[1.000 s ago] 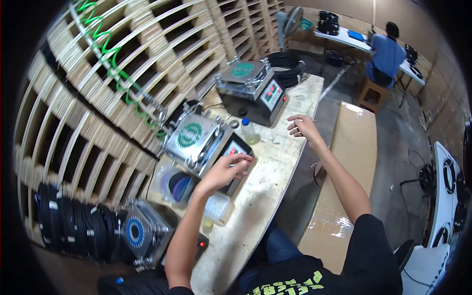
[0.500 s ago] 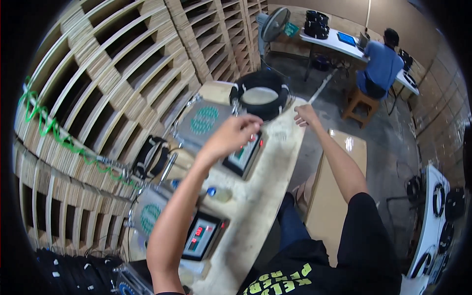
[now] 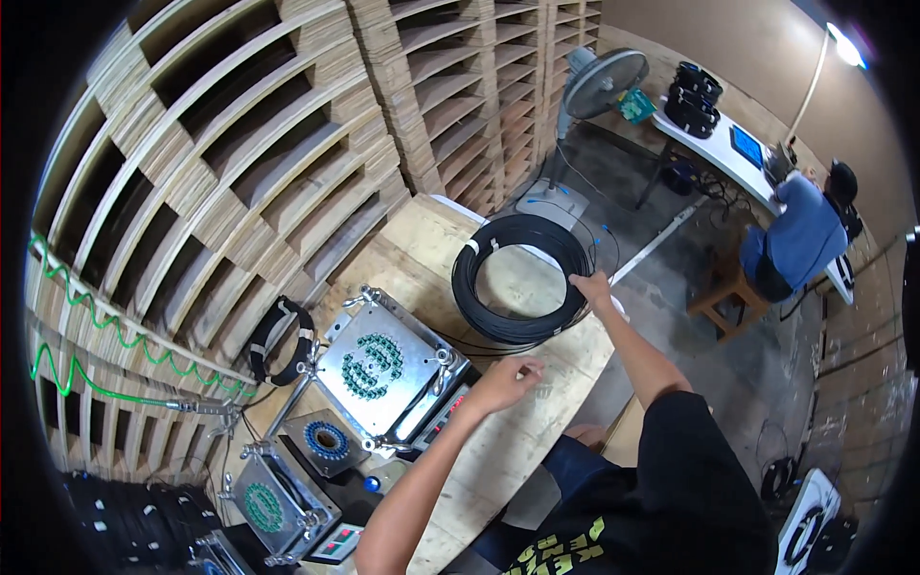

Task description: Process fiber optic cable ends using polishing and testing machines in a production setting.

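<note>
A large coil of black cable [image 3: 471, 297], wrapped with pieces of white tape, lies flat on the wooden bench [image 3: 489, 455]. My right hand [image 3: 592, 289] is at the coil's right edge, its fingers closed on the cable. Nearer to me, my left hand [image 3: 506, 385] hovers over the bench with thumb and fingertips drawn together. Whatever it may pinch is too small to make out. Loose strands of cable run from the coil's near side toward a square metal fixture [image 3: 379, 364] with a ring of green parts. A digital box [image 3: 443, 420] sits partly behind my left forearm.
A second metal fixture [image 3: 268, 508], a blue-ringed plate [image 3: 326, 443] and a blue-capped jar [image 3: 385, 476] stand at the left. Stacked wooden pallets [image 3: 240, 144] rise behind. Beyond the bench are a fan [image 3: 606, 84] and a seated person [image 3: 800, 240] at a white table.
My view has shifted, showing more of the fixtures and the whole coil. My right hand has come onto the coil's edge. My left hand has moved away from the digital box, toward me.
</note>
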Demonstrator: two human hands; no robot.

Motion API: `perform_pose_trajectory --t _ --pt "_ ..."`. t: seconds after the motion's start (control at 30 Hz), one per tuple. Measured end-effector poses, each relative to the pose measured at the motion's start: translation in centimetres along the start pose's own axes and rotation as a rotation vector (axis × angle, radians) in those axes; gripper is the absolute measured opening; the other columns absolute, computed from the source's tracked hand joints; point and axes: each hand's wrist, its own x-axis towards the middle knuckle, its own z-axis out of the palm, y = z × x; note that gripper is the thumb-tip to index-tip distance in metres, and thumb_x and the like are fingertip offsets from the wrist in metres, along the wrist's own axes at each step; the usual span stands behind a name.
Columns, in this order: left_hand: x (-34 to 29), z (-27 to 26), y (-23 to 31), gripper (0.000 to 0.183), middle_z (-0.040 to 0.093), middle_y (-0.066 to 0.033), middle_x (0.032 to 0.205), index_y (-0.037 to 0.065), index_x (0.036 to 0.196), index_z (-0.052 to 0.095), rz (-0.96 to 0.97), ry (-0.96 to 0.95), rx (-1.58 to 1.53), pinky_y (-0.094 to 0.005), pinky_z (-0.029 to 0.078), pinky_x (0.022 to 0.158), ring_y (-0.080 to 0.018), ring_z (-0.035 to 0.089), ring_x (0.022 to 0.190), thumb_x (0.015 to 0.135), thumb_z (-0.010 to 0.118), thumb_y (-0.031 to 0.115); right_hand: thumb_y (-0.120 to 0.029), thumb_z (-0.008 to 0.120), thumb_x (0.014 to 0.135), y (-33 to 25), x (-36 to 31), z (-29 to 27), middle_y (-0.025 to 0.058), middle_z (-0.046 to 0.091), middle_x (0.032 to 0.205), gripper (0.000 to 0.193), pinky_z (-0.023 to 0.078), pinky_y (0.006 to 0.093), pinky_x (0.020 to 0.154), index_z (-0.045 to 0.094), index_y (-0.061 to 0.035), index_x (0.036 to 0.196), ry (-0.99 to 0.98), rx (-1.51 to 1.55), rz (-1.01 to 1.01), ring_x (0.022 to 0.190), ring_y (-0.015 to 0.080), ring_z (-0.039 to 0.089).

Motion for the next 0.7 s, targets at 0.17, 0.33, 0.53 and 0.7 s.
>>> perform_pose_trajectory --t 0.17,0.33,0.53,0.7 --pt "-0.7 1.0 0.6 0.035 0.072 -0.0126 0.097 0.001 0.122 0.065 -0.111 0.074 -0.01 -0.0318 0.052 0.078 -0.0159 0.065 0.083 0.097 0.061 0.025 -0.021 0.079 0.066 -3.3 -4.3 2.1 0.0292 0.068 0.099 0.052 0.052 0.0427 0.088 0.062 0.0125 0.102 0.316 -0.169 -0.06 0.099 0.0392 0.067" --pt "0.4 1.8 0.0 0.04 0.072 -0.017 0.095 -0.001 0.112 0.066 -0.253 0.355 0.005 -0.037 0.055 0.079 -0.0259 0.071 0.088 0.096 0.062 0.036 -0.025 0.08 0.066 -1.7 -4.1 0.9 0.0356 0.064 0.105 0.069 0.05 0.047 0.092 0.052 0.0156 0.113 0.219 -0.046 -0.282 0.103 0.0463 0.064" --pt "3.8 2.9 -3.6 0.076 0.061 -0.0193 0.104 0.001 0.119 0.05 -0.624 0.528 -0.898 -0.045 0.059 0.074 -0.032 0.069 0.085 0.087 0.06 0.069 -0.024 0.081 0.066 -2.7 -5.4 -1.7 0.0372 0.061 0.112 0.079 0.049 0.0487 0.094 0.042 0.014 0.123 0.068 -0.036 -0.264 0.11 0.0478 0.061" --pt "5.6 5.2 -5.2 0.066 0.063 -0.0093 0.081 0.005 0.104 0.061 -0.701 0.968 -0.798 -0.0446 0.049 0.076 -0.0262 0.063 0.078 0.082 0.069 0.067 -0.011 0.079 0.067 -1.5 -7.1 -4.9 0.0287 0.06 0.118 0.08 0.045 0.0405 0.101 0.038 0.0111 0.132 0.156 0.273 -0.375 0.115 0.0393 0.06"
